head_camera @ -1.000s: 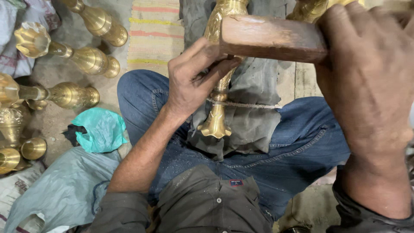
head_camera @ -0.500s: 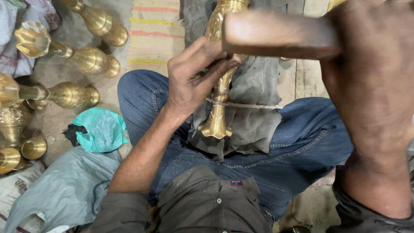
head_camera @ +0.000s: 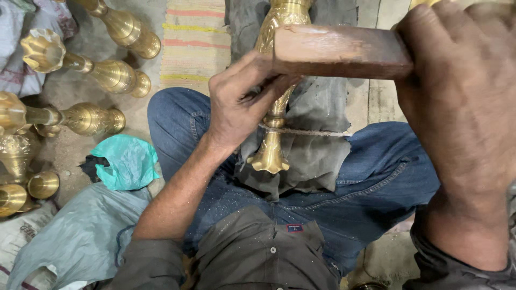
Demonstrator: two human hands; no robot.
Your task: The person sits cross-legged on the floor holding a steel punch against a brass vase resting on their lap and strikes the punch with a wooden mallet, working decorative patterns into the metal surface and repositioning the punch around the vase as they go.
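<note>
A tall brass vase (head_camera: 270,147) lies along my lap on a grey cloth (head_camera: 317,156), its flared foot toward me and a string across its stem. My left hand (head_camera: 239,107) is closed on the stem, fingers curled tight. Whatever small thing they may pinch is hidden under the mallet. My right hand (head_camera: 462,102) grips a wooden mallet (head_camera: 338,51), whose block hangs just above the left hand's fingers and the vase's neck.
Several more brass vases (head_camera: 102,72) lie on the floor at the left. A teal cloth (head_camera: 126,161) and a pale grey sack (head_camera: 80,236) sit by my left knee. A striped mat (head_camera: 196,40) lies ahead, and my blue-jeaned legs are crossed under the work.
The right hand and mallet bobbed and blurred half a second ago, and now sit at about the same height as before. The left hand and vase stayed put.
</note>
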